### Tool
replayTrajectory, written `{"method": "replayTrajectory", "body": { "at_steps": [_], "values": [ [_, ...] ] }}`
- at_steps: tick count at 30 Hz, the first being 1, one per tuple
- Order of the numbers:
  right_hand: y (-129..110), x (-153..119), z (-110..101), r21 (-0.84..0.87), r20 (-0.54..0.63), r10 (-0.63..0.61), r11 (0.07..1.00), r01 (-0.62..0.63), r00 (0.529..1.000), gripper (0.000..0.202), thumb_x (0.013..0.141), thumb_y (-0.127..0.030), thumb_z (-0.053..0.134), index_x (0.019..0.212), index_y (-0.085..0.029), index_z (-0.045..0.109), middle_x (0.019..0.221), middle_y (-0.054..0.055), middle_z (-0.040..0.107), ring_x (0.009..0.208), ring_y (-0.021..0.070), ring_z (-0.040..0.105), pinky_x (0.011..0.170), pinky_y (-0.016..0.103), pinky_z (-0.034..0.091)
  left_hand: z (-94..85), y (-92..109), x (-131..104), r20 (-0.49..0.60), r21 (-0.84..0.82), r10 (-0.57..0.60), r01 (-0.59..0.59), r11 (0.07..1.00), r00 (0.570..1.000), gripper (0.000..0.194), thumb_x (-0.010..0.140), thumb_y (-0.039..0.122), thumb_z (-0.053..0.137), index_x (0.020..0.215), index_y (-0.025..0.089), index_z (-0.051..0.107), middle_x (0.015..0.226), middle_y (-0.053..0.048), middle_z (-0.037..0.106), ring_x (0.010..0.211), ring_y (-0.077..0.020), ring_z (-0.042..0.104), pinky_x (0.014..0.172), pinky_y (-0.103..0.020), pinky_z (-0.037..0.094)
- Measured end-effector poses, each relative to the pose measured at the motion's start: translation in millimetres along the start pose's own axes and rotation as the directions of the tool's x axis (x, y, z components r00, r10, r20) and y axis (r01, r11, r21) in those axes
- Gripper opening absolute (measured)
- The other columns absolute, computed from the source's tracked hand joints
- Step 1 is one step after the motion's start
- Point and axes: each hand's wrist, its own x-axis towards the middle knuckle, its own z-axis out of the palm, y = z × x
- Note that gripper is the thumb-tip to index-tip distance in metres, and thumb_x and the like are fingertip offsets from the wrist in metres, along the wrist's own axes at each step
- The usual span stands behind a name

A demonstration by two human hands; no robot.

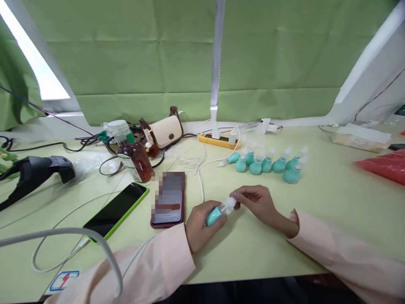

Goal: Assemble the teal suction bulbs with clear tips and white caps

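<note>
My left hand (202, 223) is wrapped round a teal squeeze bulb (214, 216) with a clear neck and a white tip, held tilted up to the right above the table. The thumb and fingertips of my right hand (257, 202) pinch the white tip (232, 202) of that same bulb. Beyond my hands, several like bulbs (255, 165) stand upright in a loose group, their pale tips pointing up. One more bulb (233, 158) lies on its side at the group's left end, nozzle to the left.
Left of my hands lie a phone in a red case (169, 198) and a green-edged phone (117, 211). Behind them stand a brown bottle (134, 160) and a cream handbag (167, 131). A yellow power strip (205, 139) trails white cables. A red bag (384, 162) lies far right.
</note>
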Motion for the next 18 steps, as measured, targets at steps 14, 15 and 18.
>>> {"method": "replayTrajectory", "body": {
  "at_steps": [14,15,18],
  "values": [
    [31,11,10,0.048,0.171,0.159,0.984,-0.169,0.972,0.050,0.077,-0.055,0.030,0.044,-0.018,0.029,0.039,-0.006,0.024,0.037,0.0050,0.022,0.036,0.021,0.016,27.3,0,14,-0.002,0.376,0.013,-0.011,0.926,1.000,0.025,0.079,0.039,0.041,0.082,0.017,0.053,0.069,-0.005,0.063,0.062,-0.0193,0.057,0.053,-0.025,0.035],
    [32,13,11,0.047,0.181,0.171,0.982,-0.183,0.968,0.050,0.077,-0.056,0.030,0.044,-0.018,0.028,0.038,-0.006,0.023,0.035,0.0048,0.021,0.035,0.021,0.015,26.6,-2,16,0.000,0.342,-0.004,0.004,0.940,1.000,0.026,0.079,0.039,0.041,0.082,0.017,0.054,0.070,-0.004,0.063,0.061,-0.0179,0.056,0.054,-0.024,0.036],
    [32,19,13,0.026,0.208,0.195,0.978,-0.205,0.958,0.050,0.075,-0.058,0.029,0.043,-0.019,0.025,0.035,-0.007,0.020,0.031,0.0045,0.019,0.033,0.020,0.014,23.2,-7,17,0.009,0.257,-0.029,0.026,0.966,1.000,0.026,0.079,0.039,0.041,0.079,0.017,0.055,0.066,-0.001,0.059,0.058,-0.0134,0.051,0.054,-0.021,0.035]
  ]
}}
